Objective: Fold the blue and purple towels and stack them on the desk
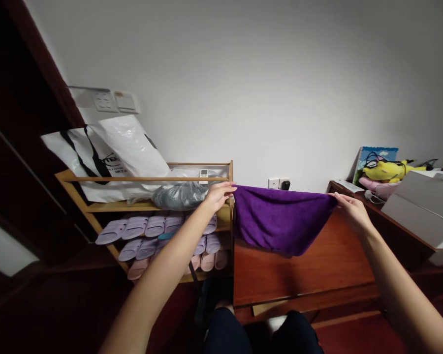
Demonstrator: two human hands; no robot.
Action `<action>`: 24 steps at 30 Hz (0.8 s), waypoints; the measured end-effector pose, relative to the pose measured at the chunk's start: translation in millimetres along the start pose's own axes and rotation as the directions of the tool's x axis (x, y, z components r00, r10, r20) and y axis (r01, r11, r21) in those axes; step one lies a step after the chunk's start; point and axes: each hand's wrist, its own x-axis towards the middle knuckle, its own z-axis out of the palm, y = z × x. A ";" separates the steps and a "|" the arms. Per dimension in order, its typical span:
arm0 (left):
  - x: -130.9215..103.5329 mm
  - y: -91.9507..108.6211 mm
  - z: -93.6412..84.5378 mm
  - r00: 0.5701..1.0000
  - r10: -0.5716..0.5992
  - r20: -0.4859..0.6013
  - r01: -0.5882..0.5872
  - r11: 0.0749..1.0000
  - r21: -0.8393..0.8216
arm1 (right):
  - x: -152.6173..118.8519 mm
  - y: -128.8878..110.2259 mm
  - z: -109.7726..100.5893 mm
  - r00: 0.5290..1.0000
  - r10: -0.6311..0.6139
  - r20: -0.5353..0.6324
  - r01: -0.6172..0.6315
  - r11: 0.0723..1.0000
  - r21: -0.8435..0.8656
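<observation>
A purple cloth hangs stretched between my two hands, its top edge nearly straight and its lower part sagging above the reddish-brown wooden desk. At its upper left corner, my left hand is closed in a pinch, beside the right post of the shoe rack. My right hand pinches the upper right corner, over the right part of the desk.
To the left, a wooden rack holds white bags, a wrapped grey bundle and several slippers. At right, a side desk carries a yellow plush toy and a white box. Wall sockets are behind the cloth.
</observation>
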 end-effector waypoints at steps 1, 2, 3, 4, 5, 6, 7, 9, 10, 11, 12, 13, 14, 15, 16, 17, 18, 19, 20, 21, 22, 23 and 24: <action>-2.8 0.6 -1.1 1.000 0.021 0.008 -0.021 0.999 0.031 | -0.1 1.6 -1.8 1.000 -0.004 -0.020 0.004 1.000 0.006; -6.3 1.1 -2.4 0.999 0.044 0.014 -0.044 0.997 0.067 | -0.4 3.3 -3.9 0.999 -0.007 -0.042 0.007 1.000 0.005; -10.2 1.8 -4.0 0.997 0.068 0.021 -0.070 0.992 0.109 | -0.9 5.1 -6.3 0.998 -0.005 -0.058 0.005 1.000 -0.001; -14.4 2.8 -5.7 0.995 0.093 0.028 -0.096 0.983 0.156 | -1.8 6.7 -8.8 0.998 0.003 -0.060 -0.003 1.000 -0.009; -18.5 4.1 -7.3 0.992 0.116 0.040 -0.121 0.971 0.206 | -3.0 7.9 -11.2 0.999 0.011 -0.051 -0.012 1.000 -0.016; -22.6 5.6 -8.9 0.989 0.134 0.055 -0.144 0.955 0.258 | -4.9 8.5 -13.5 0.999 0.016 -0.033 -0.017 0.999 -0.030; -26.5 7.3 -10.5 0.986 0.148 0.073 -0.163 0.938 0.307 | -7.3 8.7 -15.4 1.000 0.017 -0.015 -0.018 0.998 -0.054; -34.0 10.8 -13.9 0.980 0.165 0.108 -0.195 0.900 0.391 | -13.9 7.1 -18.4 1.000 0.015 0.013 -0.013 0.993 -0.120; -37.7 12.4 -16.0 0.978 0.170 0.122 -0.206 0.883 0.423 | -17.9 5.5 -19.4 1.000 0.015 0.016 -0.013 0.989 -0.150; -41.7 14.0 -18.6 0.976 0.171 0.132 -0.213 0.870 0.446 | -22.3 3.4 -20.4 1.000 0.020 0.014 -0.018 0.985 -0.174; -45.8 15.7 -21.7 0.974 0.172 0.148 -0.222 0.858 0.464 | -26.9 1.0 -21.2 1.000 0.030 0.008 -0.028 0.981 -0.194; -50.2 17.5 -25.2 0.969 0.177 0.171 -0.239 0.843 0.482 | -31.7 -1.7 -21.9 0.999 0.042 0.001 -0.041 0.977 -0.210; -54.8 19.5 -29.0 0.961 0.187 0.202 -0.266 0.823 0.502 | -36.6 -4.5 -22.4 0.998 0.055 -0.002 -0.054 0.972 -0.227; -59.8 21.9 -32.9 0.950 0.201 0.237 -0.300 0.795 0.527 | -41.4 -7.5 -22.9 0.998 0.066 -0.003 -0.064 0.967 -0.246; -65.0 24.7 -36.6 0.936 0.222 0.274 -0.342 0.757 0.557 | -46.2 -10.5 -23.3 0.998 0.070 -0.007 -0.069 0.961 -0.267; -70.5 27.9 -39.9 0.919 0.245 0.309 -0.388 0.709 0.590 | -51.0 -13.6 -23.5 0.998 0.067 -0.020 -0.070 0.955 -0.287; -76.3 31.3 -42.6 0.901 0.270 0.341 -0.431 0.656 0.619 | -55.7 -17.0 -23.8 0.997 0.058 -0.040 -0.068 0.950 -0.305; -82.6 34.9 -44.6 0.883 0.296 0.365 -0.469 0.607 0.642 | -60.5 -20.5 -24.2 0.997 0.045 -0.066 -0.064 0.944 -0.323; -89.2 38.6 -45.8 0.865 0.318 0.388 -0.502 0.558 0.661 | -65.5 -24.3 -24.9 0.996 0.032 -0.089 -0.061 0.937 -0.344; -96.4 42.2 -46.6 0.848 0.335 0.410 -0.529 0.513 0.676 | -70.7 -28.1 -26.1 0.993 0.020 -0.113 -0.061 0.927 -0.369; -104.1 45.7 -47.0 0.836 0.342 0.429 -0.548 0.475 0.689 | -76.2 -31.6 -28.2 0.991 0.014 -0.132 -0.066 0.915 -0.398; -112.2 49.0 -47.3 0.830 0.335 0.447 -0.557 0.445 0.701 | -81.8 -34.5 -31.3 0.989 0.011 -0.144 -0.072 0.901 -0.427; -120.7 51.9 -47.9 0.827 0.318 0.463 -0.561 0.420 0.713 | -87.6 -36.1 -35.4 0.988 0.007 -0.153 -0.077 0.887 -0.456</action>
